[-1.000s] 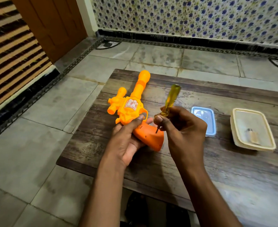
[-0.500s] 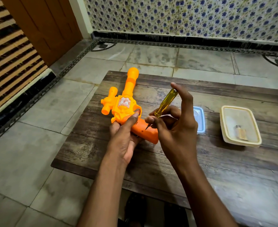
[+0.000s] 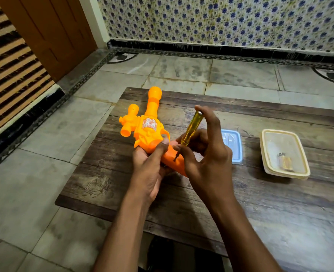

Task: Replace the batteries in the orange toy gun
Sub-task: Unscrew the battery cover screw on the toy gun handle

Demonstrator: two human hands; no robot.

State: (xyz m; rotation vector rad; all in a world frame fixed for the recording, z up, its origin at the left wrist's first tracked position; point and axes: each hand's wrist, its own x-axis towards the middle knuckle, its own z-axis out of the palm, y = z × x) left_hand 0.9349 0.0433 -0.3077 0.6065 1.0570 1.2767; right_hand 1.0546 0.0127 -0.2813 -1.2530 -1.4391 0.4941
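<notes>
One screwdriver point(image 3: 191, 128) with a clear yellow handle is pinched in the grip of the right hand point(image 3: 207, 160): the thumb and curled fingers are closed on the lower handle, while the index finger is laid over the handle's top end. Its metal tip is set against the handle of the one orange toy gun point(image 3: 148, 132). The gun is held in the grip of the left hand point(image 3: 150, 169), whose fingers are wrapped under the handle with the thumb pressed on the body; the barrel is pointed away from the person, above the wooden surface point(image 3: 280, 203). To the right, two containers are seen on the surface: one small blue lid or tray point(image 3: 233, 146), partly hidden behind the right hand, and one cream rectangular tub point(image 3: 268, 165) well apart from the gun. In the tub, one small cylindrical item point(image 3: 285, 160) is lying; what it is cannot be told.
</notes>
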